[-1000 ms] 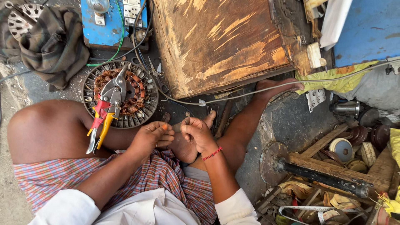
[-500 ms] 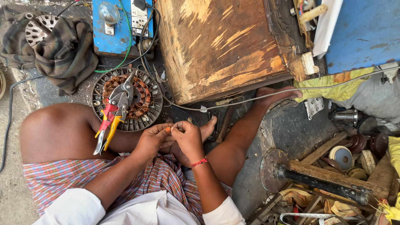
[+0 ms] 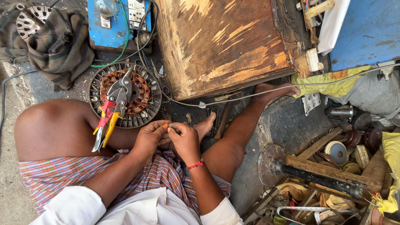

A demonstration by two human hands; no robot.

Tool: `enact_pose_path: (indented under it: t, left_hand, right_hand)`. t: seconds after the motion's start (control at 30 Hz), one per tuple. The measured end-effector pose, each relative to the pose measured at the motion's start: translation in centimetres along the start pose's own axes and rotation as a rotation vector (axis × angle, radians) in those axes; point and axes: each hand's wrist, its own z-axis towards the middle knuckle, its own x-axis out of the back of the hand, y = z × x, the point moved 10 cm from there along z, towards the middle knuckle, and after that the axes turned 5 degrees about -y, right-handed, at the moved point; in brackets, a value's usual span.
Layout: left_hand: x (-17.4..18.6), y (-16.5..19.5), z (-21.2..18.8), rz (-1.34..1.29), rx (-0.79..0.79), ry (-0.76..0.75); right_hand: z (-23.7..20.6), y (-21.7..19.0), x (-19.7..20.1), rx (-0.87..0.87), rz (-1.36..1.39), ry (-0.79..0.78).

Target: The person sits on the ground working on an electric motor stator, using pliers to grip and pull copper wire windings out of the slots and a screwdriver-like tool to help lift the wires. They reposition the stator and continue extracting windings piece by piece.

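Note:
I sit cross-legged on the ground with both hands together over my lap. My left hand (image 3: 149, 136) and my right hand (image 3: 184, 141) meet at the fingertips and pinch something small that I cannot make out. A red thread band circles my right wrist. Just left of my hands, red-and-yellow-handled snips (image 3: 109, 113) lie across my left knee, their jaws on a round motor stator (image 3: 139, 104) with copper windings.
A worn wooden box (image 3: 221, 41) stands ahead, with a blue socket box (image 3: 109, 26) and a dark cloth (image 3: 58, 46) to its left. A grey cable (image 3: 250, 95) crosses by my right foot. A black rod on a metal disc (image 3: 312, 175), tape rolls (image 3: 336, 151) and scrap parts lie at right.
My hands stay over my lap; the fingertips have closed into a tighter pinch. The view has shifted slightly. The snips and stator have not moved.

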Motion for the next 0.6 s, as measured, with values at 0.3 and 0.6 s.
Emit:
enact_pose_path:
  t: [0.3, 0.6]
  left_hand:
    - [0.0, -0.3, 0.0, 0.003, -0.016, 0.028]
    - [-0.2, -0.1, 0.1, 0.129, -0.033, -0.01]
  right_hand:
    - [-0.1, 2.4, -0.4, -0.014, 0.071, -0.008]
    - [0.3, 8.3, -2.1, -0.277, 0.484, -0.134]
